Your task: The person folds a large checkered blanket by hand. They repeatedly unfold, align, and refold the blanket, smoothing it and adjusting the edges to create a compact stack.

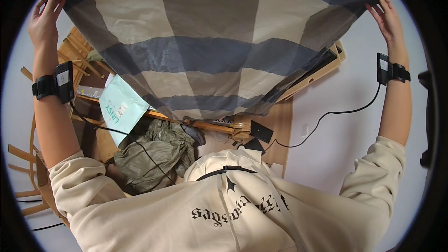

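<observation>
A large checked cloth (210,54) in grey, beige and dark blue hangs spread out before me. My left hand (45,21) pinches its upper left corner between thumb and fingers. At the upper right corner, my right hand (388,21) grips the fabric in the same way. Both arms are raised and wide apart, so the top edge is stretched between them. The cloth's lower part sags to a narrower hem above the floor. Its far side is hidden, and part of the upper edge runs out of view.
Below left lie a crumpled grey-green plastic sheet (150,161) and a pale turquoise bag (122,106) bearing writing. Wooden chairs (75,52) stand at the left. Black flat objects (260,131) rest on the floor near a taped cardboard piece (241,126). A white wall (329,140) borders the right. Cables run from both wrist-worn devices.
</observation>
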The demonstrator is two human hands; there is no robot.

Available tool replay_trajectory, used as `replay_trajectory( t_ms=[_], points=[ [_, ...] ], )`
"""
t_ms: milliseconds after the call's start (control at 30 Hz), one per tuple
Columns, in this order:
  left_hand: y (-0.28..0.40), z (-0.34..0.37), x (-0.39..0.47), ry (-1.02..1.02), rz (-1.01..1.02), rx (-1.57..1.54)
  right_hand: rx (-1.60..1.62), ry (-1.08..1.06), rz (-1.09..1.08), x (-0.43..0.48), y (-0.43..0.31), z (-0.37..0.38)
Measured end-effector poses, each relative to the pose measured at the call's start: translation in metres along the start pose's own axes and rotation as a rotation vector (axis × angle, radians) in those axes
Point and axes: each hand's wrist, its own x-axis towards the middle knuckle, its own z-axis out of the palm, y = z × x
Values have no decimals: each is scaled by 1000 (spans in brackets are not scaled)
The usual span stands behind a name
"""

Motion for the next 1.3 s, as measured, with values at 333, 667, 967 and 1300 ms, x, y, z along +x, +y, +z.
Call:
replay_trajectory(
  t_ms=[333, 667, 967, 1300],
  points=[
    [-2, -21, 24, -90, -280, 137, 61, -113, 54, -4, 24, 28],
    [12, -27, 12, -175, -531, 241, 92, -117, -28, -13, 28, 65],
    [2, -42, 16, -30, -171, 132, 182, -62, -77, -9, 26, 51],
    [27, -56, -2, 34, -28, 200, 322, -24, -191, -33, -3, 46]
  ],
)
